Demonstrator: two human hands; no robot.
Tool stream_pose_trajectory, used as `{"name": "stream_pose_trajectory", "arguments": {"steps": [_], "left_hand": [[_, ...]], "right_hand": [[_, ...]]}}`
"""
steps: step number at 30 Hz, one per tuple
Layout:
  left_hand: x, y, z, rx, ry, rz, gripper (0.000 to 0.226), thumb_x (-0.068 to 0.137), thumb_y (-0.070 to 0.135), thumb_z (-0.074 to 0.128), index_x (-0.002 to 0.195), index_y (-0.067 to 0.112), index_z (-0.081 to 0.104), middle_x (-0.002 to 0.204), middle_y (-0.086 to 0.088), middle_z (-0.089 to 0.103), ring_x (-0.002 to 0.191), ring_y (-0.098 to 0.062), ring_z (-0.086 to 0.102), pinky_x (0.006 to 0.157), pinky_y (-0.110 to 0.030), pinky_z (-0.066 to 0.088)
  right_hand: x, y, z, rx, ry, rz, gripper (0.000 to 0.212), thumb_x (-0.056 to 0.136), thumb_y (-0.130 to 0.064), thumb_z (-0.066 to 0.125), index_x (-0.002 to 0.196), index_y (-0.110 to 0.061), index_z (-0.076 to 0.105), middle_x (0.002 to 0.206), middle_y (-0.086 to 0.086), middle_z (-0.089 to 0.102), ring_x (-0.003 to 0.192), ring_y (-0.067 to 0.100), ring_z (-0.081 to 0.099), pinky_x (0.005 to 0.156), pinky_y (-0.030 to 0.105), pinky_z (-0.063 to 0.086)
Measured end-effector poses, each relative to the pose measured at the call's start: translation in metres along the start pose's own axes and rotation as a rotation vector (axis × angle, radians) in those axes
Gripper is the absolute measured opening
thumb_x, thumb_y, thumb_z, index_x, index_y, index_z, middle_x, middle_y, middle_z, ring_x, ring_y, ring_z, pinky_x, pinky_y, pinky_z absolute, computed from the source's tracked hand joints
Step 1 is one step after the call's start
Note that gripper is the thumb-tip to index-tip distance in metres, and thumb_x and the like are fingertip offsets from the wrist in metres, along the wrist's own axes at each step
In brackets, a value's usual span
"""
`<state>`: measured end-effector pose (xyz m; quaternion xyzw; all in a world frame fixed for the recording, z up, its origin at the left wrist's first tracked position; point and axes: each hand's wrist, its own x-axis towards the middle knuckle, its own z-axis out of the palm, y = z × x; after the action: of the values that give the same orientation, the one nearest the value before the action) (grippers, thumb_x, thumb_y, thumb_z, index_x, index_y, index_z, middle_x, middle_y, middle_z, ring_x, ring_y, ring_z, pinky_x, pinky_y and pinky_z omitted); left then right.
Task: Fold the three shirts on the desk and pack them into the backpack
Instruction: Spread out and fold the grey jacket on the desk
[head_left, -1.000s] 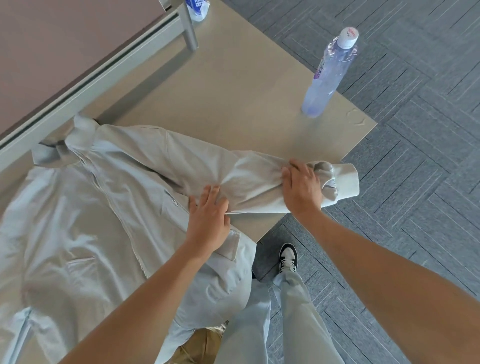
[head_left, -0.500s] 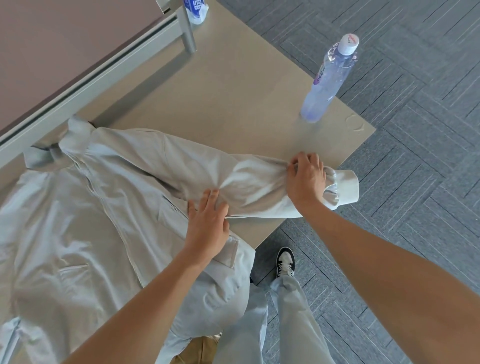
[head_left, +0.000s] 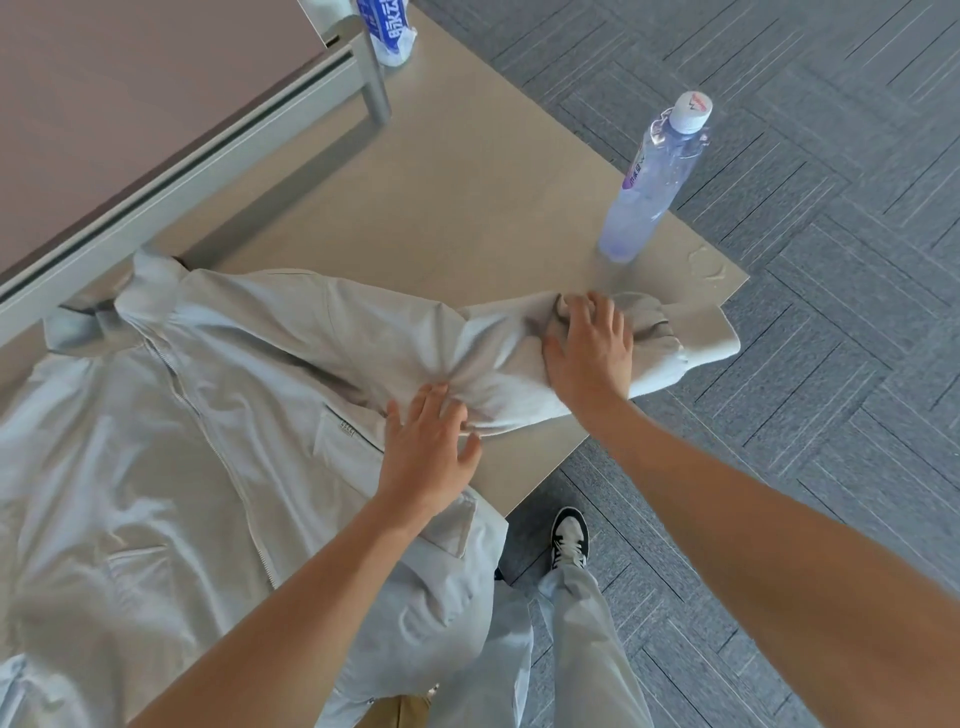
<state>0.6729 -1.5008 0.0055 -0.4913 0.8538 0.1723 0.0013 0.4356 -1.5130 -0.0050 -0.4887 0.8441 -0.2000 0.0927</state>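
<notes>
A pale grey zip-front shirt (head_left: 156, 467) lies spread face up on the beige desk (head_left: 467, 197), collar toward the far left. Its right sleeve (head_left: 498, 353) stretches toward the desk's right corner, and the cuff hangs just past the edge. My left hand (head_left: 426, 452) lies on the sleeve near the armpit with its fingers spread, and the cloth bunches under them. My right hand (head_left: 592, 353) rests on the sleeve close to the cuff, fingers bent over a fold of cloth. No backpack or other shirts are in view.
A clear plastic water bottle (head_left: 649, 182) stands upright near the desk's right corner, just beyond my right hand. A grey partition frame (head_left: 208, 171) runs along the desk's far side, with a blue-and-white packet (head_left: 387, 31) behind it. Carpet and my shoe (head_left: 569, 538) lie below the desk edge.
My right hand slid a little left along the sleeve, away from the cuff, and gathered a fold. My left hand's fingers spread wider; the cloth between my hands wrinkled.
</notes>
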Motion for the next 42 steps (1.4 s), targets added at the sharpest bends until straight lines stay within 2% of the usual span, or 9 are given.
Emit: {"name": "stream_pose_trajectory", "arguments": {"steps": [5,8,13,17,20,26,31,35,42], "left_hand": [[0.016,-0.014,-0.005,0.071,0.007,-0.094,0.055,0.103,0.047,0.048,0.149,0.018,0.045,0.167,-0.014,0.028,0.156,-0.035,0.020,0.121,-0.068,0.019],[0.026,-0.023,0.000,0.109,-0.094,-0.148,0.069,0.101,0.058,0.043,0.161,0.027,0.027,0.172,-0.009,0.008,0.159,-0.034,0.003,0.118,-0.073,0.012],[0.036,-0.032,0.014,0.091,-0.126,-0.174,0.081,0.098,0.068,0.040,0.165,0.035,0.007,0.173,-0.002,-0.012,0.159,-0.028,-0.012,0.117,-0.076,0.013],[0.051,-0.033,0.015,0.104,-0.111,-0.184,0.088,0.094,0.074,0.038,0.165,0.034,0.004,0.173,-0.002,-0.013,0.159,-0.027,-0.012,0.115,-0.077,0.008],[0.055,-0.035,0.010,0.138,-0.024,-0.187,0.085,0.094,0.077,0.029,0.165,0.032,0.012,0.174,-0.006,0.000,0.160,-0.028,-0.004,0.117,-0.075,-0.002],[0.064,-0.070,-0.006,0.101,0.133,-0.321,0.071,0.098,0.053,0.040,0.162,0.023,0.028,0.170,-0.016,0.017,0.159,-0.033,0.009,0.117,-0.077,0.008],[0.065,-0.112,-0.013,0.079,0.159,-0.419,0.083,0.097,0.057,0.049,0.165,0.024,0.015,0.170,-0.014,0.016,0.159,-0.034,0.007,0.118,-0.074,0.012],[0.058,-0.134,-0.003,0.033,0.110,-0.458,0.086,0.099,0.074,0.030,0.166,0.029,0.001,0.174,-0.006,-0.001,0.160,-0.025,-0.009,0.120,-0.073,0.001],[0.066,-0.140,-0.003,0.055,0.037,-0.456,0.084,0.097,0.080,0.013,0.164,0.034,-0.010,0.170,-0.001,-0.027,0.156,-0.020,-0.026,0.115,-0.072,-0.014]], "right_hand": [[-0.034,0.012,0.012,-0.078,-0.018,-0.149,0.068,0.103,-0.048,0.047,0.161,-0.016,0.032,0.169,0.009,0.029,0.158,0.028,0.022,0.126,0.058,0.014],[-0.050,0.026,0.027,-0.141,-0.079,-0.052,0.076,0.103,-0.060,0.039,0.165,-0.021,0.021,0.174,0.006,0.015,0.162,0.024,0.007,0.126,0.065,0.010],[-0.027,0.027,0.044,-0.187,-0.035,0.080,0.076,0.105,-0.063,0.036,0.165,-0.018,0.025,0.175,0.010,0.010,0.162,0.026,0.003,0.125,0.065,-0.003],[-0.012,0.023,0.049,-0.215,-0.015,0.097,0.078,0.104,-0.062,0.038,0.165,-0.015,0.025,0.174,0.014,0.010,0.162,0.030,0.005,0.124,0.068,0.002],[-0.017,0.013,0.042,-0.232,-0.006,0.078,0.081,0.101,-0.064,0.040,0.164,-0.014,0.027,0.174,0.016,0.007,0.162,0.033,0.004,0.125,0.066,0.006],[-0.011,-0.051,0.043,-0.156,-0.063,-0.432,0.070,0.105,-0.046,0.045,0.164,-0.012,0.028,0.173,0.014,0.018,0.162,0.029,0.009,0.130,0.054,0.008],[-0.005,-0.094,0.084,-0.235,-0.191,-0.457,0.065,0.107,-0.048,0.035,0.164,-0.016,0.029,0.173,0.012,0.017,0.161,0.030,0.009,0.129,0.055,0.008],[0.003,-0.093,0.100,-0.316,-0.213,-0.419,0.071,0.107,-0.057,0.022,0.168,-0.021,0.013,0.176,0.008,0.005,0.162,0.029,-0.001,0.128,0.059,0.002],[0.002,-0.106,0.102,-0.323,-0.185,-0.358,0.069,0.107,-0.051,0.026,0.166,-0.017,0.021,0.174,0.012,0.015,0.162,0.029,0.006,0.128,0.060,0.004]]}}
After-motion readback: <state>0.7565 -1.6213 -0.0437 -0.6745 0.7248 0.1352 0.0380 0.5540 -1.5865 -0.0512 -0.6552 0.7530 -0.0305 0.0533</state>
